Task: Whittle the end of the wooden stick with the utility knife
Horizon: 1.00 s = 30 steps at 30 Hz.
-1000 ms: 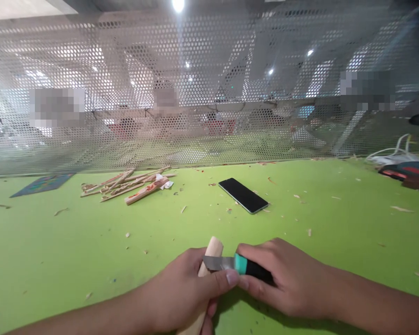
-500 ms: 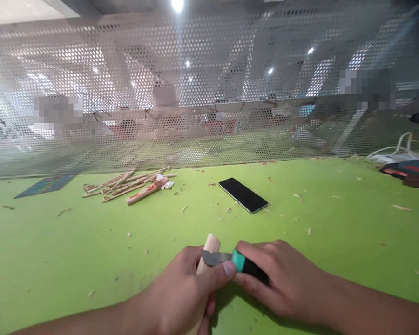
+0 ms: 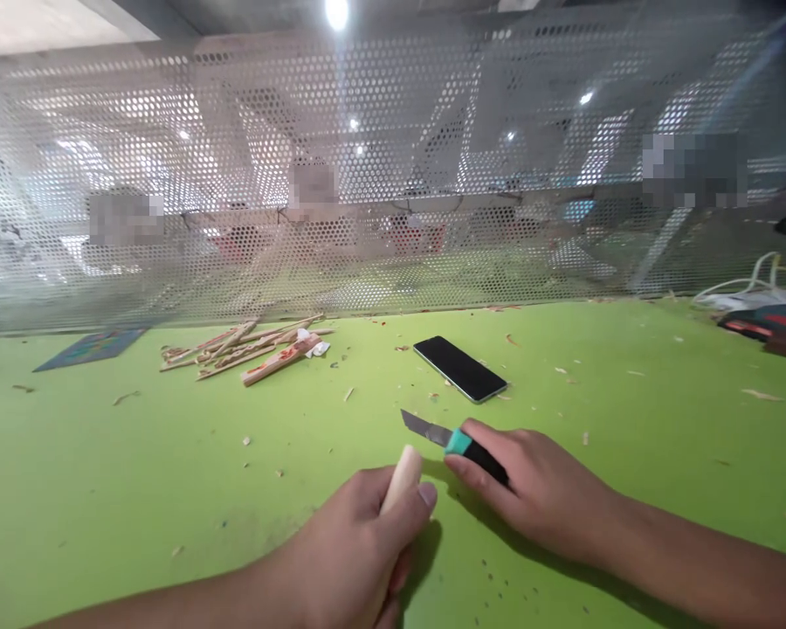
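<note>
My left hand [image 3: 360, 542] is wrapped round a pale wooden stick [image 3: 404, 476], whose rounded top end sticks up past the thumb. To its right, my right hand [image 3: 530, 480] grips a utility knife [image 3: 458, 443] with a black and teal handle. The knife's blade is out and points up and to the left, above the stick's tip and apart from it. Most of the stick's lower part is hidden in my left hand.
On the green table [image 3: 137, 472] lie a black phone [image 3: 460, 369], a pile of carved wooden sticks [image 3: 236, 345], a flat patterned sheet [image 3: 90, 349] and scattered shavings. A perforated screen [image 3: 367, 253] stands behind. Dark red and black tools [image 3: 769, 321] and a white cable are at the right.
The knife in my right hand has lifted off the stick, its blade moving up and away. My left hand has turned the stick slightly, and its thumb no longer touches the knife.
</note>
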Each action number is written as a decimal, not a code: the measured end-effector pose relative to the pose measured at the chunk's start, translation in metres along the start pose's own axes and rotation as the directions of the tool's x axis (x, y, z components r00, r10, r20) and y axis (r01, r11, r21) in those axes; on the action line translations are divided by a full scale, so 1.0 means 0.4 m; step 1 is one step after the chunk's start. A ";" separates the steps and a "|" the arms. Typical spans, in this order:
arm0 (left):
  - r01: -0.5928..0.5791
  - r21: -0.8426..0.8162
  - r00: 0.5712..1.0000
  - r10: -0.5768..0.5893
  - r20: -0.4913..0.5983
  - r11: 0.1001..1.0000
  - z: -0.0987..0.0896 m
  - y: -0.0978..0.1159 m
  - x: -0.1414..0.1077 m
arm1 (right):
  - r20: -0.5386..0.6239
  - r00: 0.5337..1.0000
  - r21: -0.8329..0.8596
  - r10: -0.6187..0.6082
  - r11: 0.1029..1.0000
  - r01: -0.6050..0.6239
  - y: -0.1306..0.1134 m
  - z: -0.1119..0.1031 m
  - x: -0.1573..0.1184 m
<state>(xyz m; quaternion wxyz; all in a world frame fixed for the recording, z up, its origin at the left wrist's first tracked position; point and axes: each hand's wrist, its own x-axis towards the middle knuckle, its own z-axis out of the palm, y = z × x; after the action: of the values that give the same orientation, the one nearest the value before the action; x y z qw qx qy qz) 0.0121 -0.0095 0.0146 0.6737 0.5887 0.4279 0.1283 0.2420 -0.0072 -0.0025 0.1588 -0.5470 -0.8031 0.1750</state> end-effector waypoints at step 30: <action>0.046 0.140 0.996 -0.035 -0.079 0.989 -0.011 -0.015 0.000 | 0.020 0.998 -0.012 0.060 0.998 -0.060 -0.016 -0.007 0.009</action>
<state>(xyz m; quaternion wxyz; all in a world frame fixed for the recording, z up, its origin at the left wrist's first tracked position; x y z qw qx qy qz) 0.0072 -0.0081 0.0093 0.6159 0.6207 0.4734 0.1065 0.2367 -0.0057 0.0032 0.1422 -0.5700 -0.7888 0.1806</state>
